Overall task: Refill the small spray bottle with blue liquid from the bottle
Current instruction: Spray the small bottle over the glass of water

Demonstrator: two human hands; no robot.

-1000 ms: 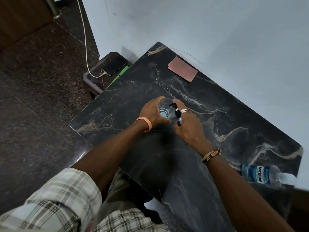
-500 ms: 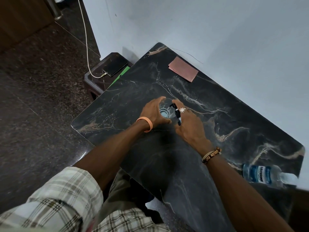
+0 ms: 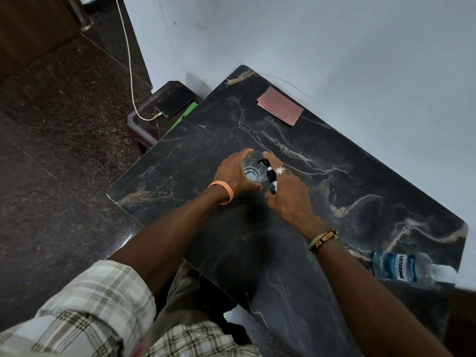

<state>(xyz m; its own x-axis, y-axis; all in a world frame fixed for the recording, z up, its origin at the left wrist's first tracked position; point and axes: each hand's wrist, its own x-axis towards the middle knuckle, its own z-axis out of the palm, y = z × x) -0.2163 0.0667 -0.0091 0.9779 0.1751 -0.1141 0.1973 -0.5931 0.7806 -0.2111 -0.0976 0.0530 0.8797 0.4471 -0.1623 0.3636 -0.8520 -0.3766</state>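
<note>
A small clear spray bottle (image 3: 251,174) stands upright and uncapped near the middle of the black marble table (image 3: 342,161), its round mouth facing the camera. My left hand (image 3: 231,173) curls round the bottle's body from the left. My right hand (image 3: 291,199) pinches the black spray pump head (image 3: 270,176) just to the right of the bottle's mouth, apart from the opening. The large bottle of blue liquid (image 3: 401,267), with a Listerine label, is at the table's near right corner, far from both hands.
A pink folded sheet (image 3: 279,105) lies at the table's far corner by the wall. Left of the table, a low dark stool (image 3: 139,124) carries a phone (image 3: 175,101) on a white charging cable (image 3: 128,60). Dark stone floor lies to the left.
Both hands keep the same hold on the bottle and the pump head. Only the view has shifted slightly.
</note>
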